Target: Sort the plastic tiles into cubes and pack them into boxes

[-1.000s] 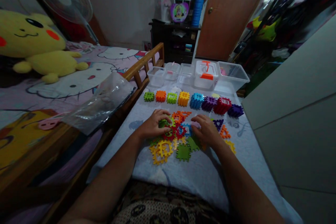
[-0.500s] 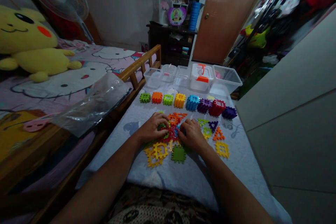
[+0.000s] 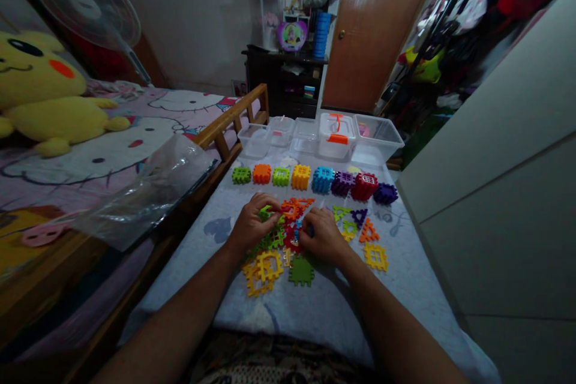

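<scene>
A pile of flat, toothed plastic tiles (image 3: 292,234) in green, red, orange, yellow and blue lies on the grey cloth of the table (image 3: 315,306). My left hand (image 3: 251,225) has its fingers curled on a green tile (image 3: 266,213) at the pile's left edge. My right hand (image 3: 320,239) rests curled over the red and blue tiles at the pile's middle; what it grips is hidden. Behind the pile stands a row of assembled cubes (image 3: 310,179) in several colours. Loose triangle and square tiles (image 3: 366,234) lie to the right.
Clear plastic boxes (image 3: 315,135), one with an orange latch, stand at the table's far end. A bed with a wooden rail (image 3: 227,123), a crumpled clear plastic bag (image 3: 148,189) and a yellow plush toy (image 3: 40,96) lies to the left. A grey wall (image 3: 495,192) runs on the right.
My right hand has moved left into the middle of the pile, uncovering the loose tiles on the right. My left hand has lifted a green tile slightly. The camera has shifted.
</scene>
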`<state>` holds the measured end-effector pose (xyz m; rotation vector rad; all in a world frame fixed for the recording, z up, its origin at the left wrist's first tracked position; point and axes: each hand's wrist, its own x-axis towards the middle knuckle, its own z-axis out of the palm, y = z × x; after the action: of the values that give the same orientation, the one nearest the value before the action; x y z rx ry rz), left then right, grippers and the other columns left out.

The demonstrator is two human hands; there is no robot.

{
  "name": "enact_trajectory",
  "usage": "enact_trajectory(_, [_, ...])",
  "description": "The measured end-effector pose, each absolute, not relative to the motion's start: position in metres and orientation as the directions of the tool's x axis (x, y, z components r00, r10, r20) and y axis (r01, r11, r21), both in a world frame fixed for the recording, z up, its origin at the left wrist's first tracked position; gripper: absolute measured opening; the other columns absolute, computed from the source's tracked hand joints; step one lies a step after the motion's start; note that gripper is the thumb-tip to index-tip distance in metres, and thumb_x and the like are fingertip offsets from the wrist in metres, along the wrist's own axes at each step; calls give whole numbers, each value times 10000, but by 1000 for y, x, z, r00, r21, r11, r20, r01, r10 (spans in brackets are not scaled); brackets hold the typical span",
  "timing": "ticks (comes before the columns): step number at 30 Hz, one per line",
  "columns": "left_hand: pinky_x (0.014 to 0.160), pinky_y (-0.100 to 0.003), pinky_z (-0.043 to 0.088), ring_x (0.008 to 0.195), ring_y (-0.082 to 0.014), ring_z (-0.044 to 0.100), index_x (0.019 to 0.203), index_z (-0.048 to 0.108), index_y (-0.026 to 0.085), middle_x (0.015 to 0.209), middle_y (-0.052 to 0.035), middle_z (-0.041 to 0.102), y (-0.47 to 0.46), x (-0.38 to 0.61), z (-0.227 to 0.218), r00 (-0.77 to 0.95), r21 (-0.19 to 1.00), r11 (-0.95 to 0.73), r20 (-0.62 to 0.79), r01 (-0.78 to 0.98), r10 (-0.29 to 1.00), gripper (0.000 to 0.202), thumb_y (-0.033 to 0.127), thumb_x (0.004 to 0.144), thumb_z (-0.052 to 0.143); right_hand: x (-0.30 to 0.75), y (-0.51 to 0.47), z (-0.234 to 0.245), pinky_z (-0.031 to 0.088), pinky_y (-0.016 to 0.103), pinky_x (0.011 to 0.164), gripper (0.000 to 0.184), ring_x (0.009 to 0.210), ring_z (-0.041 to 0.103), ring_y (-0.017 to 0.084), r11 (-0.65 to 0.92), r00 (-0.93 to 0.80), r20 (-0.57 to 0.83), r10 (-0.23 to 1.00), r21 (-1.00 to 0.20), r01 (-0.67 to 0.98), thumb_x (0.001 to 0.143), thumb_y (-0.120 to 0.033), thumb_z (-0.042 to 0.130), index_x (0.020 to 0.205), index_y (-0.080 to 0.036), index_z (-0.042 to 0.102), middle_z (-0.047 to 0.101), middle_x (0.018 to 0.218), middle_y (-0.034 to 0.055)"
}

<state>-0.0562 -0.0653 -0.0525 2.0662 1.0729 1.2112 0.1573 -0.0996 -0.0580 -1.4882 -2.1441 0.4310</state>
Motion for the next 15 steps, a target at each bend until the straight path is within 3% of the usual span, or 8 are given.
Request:
enact_trajectory(4, [902, -377, 447, 964, -212, 577, 844, 621, 220, 920, -28, 642, -66, -52, -52, 354, 694, -593, 478, 409, 804, 74, 146, 836, 619, 175, -95, -56, 360, 281, 675, 135, 717, 490, 161, 417, -250, 339, 907, -640, 645, 753, -116, 577, 719, -211, 488, 542, 751, 1])
enact_trajectory(8, [925, -396, 427, 988, -220, 561, 853, 640, 219, 960, -34, 642, -66, -49, -52, 465, 643, -625, 432, 442, 773, 77, 153, 816, 650, 187, -94, -50, 386, 297, 721, 140, 776, 501, 183, 450, -188, 452, 872, -588, 672, 806, -107, 536, 738, -217, 481, 542, 785, 22])
enact_trajectory(12, [972, -415, 413, 1043, -238, 556, 846, 653, 226, 1030, -42, 655, -67, -50, -48, 530, 644, -621, 368, 447, 764, 127, 275, 779, 749, 192, -95, -50, 393, 341, 815, 87, 885, 503, 217, 445, -312, 337, 888, -462, 767, 826, -124, 558, 795, -205, 549, 587, 911, 61])
enact_trajectory(15, [995, -419, 407, 1083, -248, 554, 886, 656, 233, 1082, -49, 651, -66, -54, -46, 517, 649, -599, 349, 469, 782, 215, 351, 756, 780, 198, -96, -53, 396, 351, 843, 128, 939, 513, 231, 411, -338, 236, 911, -452, 792, 804, -216, 642, 920, -204, 588, 605, 984, 60])
